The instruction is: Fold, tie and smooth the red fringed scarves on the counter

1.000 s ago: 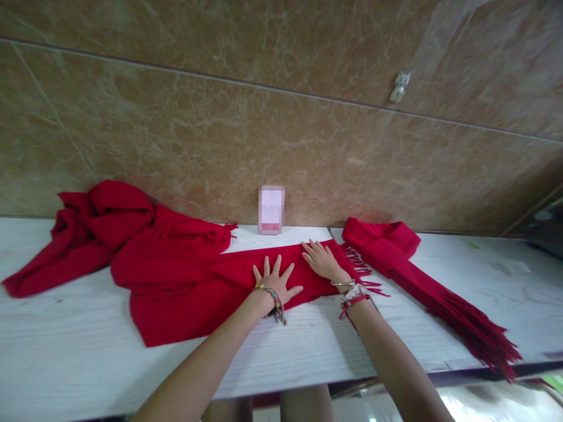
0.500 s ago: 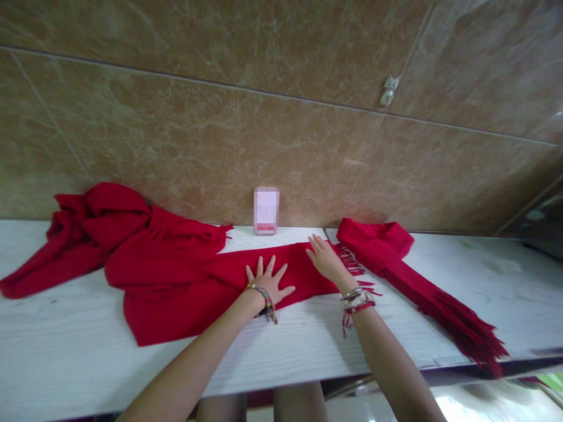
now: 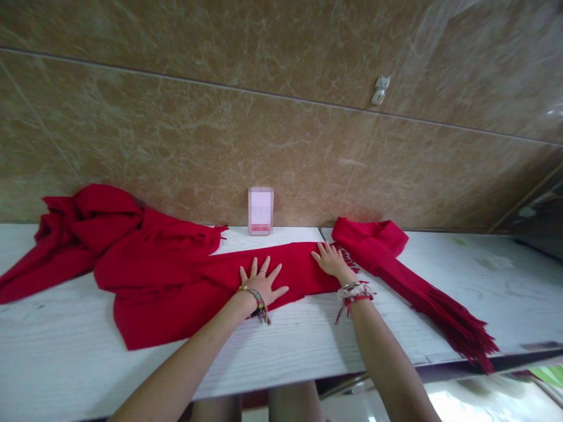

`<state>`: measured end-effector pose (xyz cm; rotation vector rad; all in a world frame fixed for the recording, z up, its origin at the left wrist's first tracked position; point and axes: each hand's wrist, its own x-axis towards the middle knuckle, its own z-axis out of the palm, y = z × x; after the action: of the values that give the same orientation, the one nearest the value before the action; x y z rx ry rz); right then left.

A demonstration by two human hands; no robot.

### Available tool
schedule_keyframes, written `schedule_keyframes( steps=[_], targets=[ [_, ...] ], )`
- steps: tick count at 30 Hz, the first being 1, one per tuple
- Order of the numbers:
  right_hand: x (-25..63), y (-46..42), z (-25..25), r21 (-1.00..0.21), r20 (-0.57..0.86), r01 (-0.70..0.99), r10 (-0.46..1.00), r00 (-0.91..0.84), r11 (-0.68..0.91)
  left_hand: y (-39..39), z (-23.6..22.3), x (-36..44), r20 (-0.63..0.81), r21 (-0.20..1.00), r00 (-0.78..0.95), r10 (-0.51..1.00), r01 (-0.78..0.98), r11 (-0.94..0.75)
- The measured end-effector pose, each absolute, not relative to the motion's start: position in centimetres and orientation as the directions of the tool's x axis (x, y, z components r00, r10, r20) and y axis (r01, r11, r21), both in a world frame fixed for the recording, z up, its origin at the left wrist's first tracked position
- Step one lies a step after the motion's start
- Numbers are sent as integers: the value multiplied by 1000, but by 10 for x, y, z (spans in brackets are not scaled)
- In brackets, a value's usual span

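A long red scarf [image 3: 176, 293] lies across the white tabletop, bunched up on the left and spread flat toward its fringed right end. My left hand [image 3: 263, 285] rests palm down on the flat stretch, its fingers spread wide. Close to the fringe, my right hand [image 3: 333, 262] also lies flat on the cloth with fingers apart. Just right of that hand is a folded red fringed piece [image 3: 387, 264], whose tassels reach the table's front edge. Where the fringe meets this piece, I cannot tell if the two are joined.
A phone [image 3: 261, 211] with a blurred screen leans upright against the brown marbled wall [image 3: 197, 140]. Higher on the wall is a small white cat-shaped holder [image 3: 380, 89]. The white wood-grain tabletop [image 3: 264, 351] has its front edge near me. A dark object [image 3: 541, 220] stands far right.
My right hand has come down and slid slightly right toward the fringe, now flat on the scarf. My left hand stays on the cloth. The whole view has shifted a little.
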<state>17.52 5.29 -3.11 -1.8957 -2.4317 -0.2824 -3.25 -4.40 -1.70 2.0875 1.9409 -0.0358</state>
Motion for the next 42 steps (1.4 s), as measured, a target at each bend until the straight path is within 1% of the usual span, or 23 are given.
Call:
schedule_keyframes(
  steps=[2, 3, 4, 6, 7, 9, 11, 14, 27, 29, 31, 34, 37, 40, 42],
  targets=[
    [173, 49, -26, 73, 205, 989, 969, -139, 127, -45, -16, -32, -211, 191, 97, 973, 980, -57],
    [169, 46, -23, 49, 239, 993, 964, -115, 107, -45, -15, -32, -208, 190, 98, 973, 980, -58],
    [163, 42, -19, 31, 272, 991, 953, -132, 128, -46, -15, -32, -207, 192, 97, 974, 980, -57],
    [149, 34, -14, 0, 297, 967, 923, -243, 254, -46, -15, -32, -204, 198, 96, 974, 979, -55],
    [142, 30, -13, -17, 284, 943, 906, -313, 332, -46, -16, -32, -201, 201, 98, 975, 978, -57],
    [131, 24, -14, -45, 213, 889, 874, -437, 456, -46, -17, -33, -194, 206, 104, 975, 977, -64],
    [126, 22, -17, -60, 131, 860, 858, -496, 506, -46, -18, -34, -192, 206, 110, 975, 976, -70],
    [129, 25, -20, -64, 87, 868, 869, -486, 492, -45, -18, -35, -206, 201, 117, 972, 977, -75],
    [133, 28, -21, -73, 117, 881, 881, -458, 468, -43, -8, -49, -301, 206, 153, 941, 974, -92],
    [134, 30, -23, -63, 120, 884, 882, -455, 464, -42, -7, -54, -312, 207, 181, 933, 971, -119],
    [136, 32, -25, -45, 132, 893, 889, -438, 447, -41, -6, -60, -316, 214, 245, 916, 960, -182],
    [142, 36, -27, -11, 142, 926, 917, -373, 378, -37, -5, -72, -281, 228, 371, 885, 922, -314],
    [151, 39, -24, 10, 121, 950, 943, -312, 313, -32, -2, -83, -179, 206, 447, 876, 888, -411],
    [158, 41, -20, 5, 90, 956, 952, -294, 295, -28, 4, -90, -61, 127, 486, 872, 870, -477],
    [160, 41, -17, -13, 94, 955, 951, -293, 296, -28, 8, -92, 0, 57, 483, 876, 874, -482]
  ],
)
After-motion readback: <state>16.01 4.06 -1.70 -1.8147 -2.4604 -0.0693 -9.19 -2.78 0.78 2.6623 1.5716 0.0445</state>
